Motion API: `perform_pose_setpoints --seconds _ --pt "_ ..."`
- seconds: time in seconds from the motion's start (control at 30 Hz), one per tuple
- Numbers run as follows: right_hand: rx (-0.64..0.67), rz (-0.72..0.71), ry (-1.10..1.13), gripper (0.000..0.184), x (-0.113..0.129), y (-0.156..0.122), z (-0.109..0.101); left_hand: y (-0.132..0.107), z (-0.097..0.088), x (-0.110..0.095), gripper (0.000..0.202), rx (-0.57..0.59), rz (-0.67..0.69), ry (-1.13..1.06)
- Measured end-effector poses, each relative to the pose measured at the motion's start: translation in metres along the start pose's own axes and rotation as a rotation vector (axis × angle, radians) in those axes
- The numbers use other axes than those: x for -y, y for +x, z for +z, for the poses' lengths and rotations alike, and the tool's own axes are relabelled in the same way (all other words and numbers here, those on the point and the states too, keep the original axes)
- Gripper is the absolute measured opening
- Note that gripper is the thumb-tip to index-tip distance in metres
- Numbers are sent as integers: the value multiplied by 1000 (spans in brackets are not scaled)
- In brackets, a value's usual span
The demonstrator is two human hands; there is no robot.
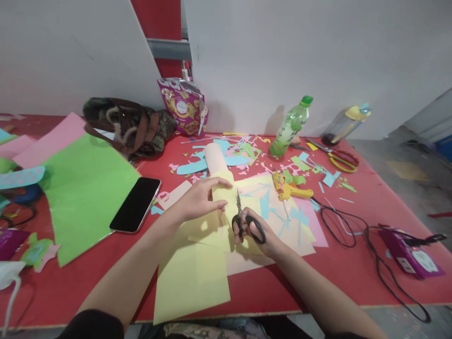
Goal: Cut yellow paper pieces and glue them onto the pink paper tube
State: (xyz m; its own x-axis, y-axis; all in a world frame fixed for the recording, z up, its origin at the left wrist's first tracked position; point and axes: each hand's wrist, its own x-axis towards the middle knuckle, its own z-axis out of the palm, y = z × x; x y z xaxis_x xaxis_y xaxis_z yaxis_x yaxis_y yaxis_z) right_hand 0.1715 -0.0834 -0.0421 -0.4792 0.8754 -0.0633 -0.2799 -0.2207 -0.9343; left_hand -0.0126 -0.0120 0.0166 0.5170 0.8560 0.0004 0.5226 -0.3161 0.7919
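My right hand is closed around a pair of scissors with black handles. Their narrow blades point away from me, over yellow paper. Just left of the blades, my left hand has its thumb and index finger spread apart over a yellow paper piece; its other fingers are mostly hidden, so any light contact with the paper is unclear. Beyond that hand stands or lies a pale pink paper tube, with light blue rounded paper strips beside it. A yellow sheet reaches the table's front edge.
A phone rests on a green sheet at left. Behind are a bag, a snack packet and a green bottle. Right lie a yellow glue gun, larger scissors, a purple box with cables, and paper scraps.
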Motion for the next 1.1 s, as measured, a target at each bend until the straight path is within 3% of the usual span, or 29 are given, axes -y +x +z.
perform_pose_setpoints --seconds 0.17,0.4,0.63,1.1 --pt "10 15 14 41 -1 0 -1 0 0 0 30 30 15 23" --pt "24 34 8 42 0 0 -1 0 -2 -1 29 -19 -9 52" --pt "29 53 44 41 -1 1 0 0 -1 2 30 52 35 92" --pt "45 33 135 39 -4 2 -1 -1 6 1 34 168 -62 -71"
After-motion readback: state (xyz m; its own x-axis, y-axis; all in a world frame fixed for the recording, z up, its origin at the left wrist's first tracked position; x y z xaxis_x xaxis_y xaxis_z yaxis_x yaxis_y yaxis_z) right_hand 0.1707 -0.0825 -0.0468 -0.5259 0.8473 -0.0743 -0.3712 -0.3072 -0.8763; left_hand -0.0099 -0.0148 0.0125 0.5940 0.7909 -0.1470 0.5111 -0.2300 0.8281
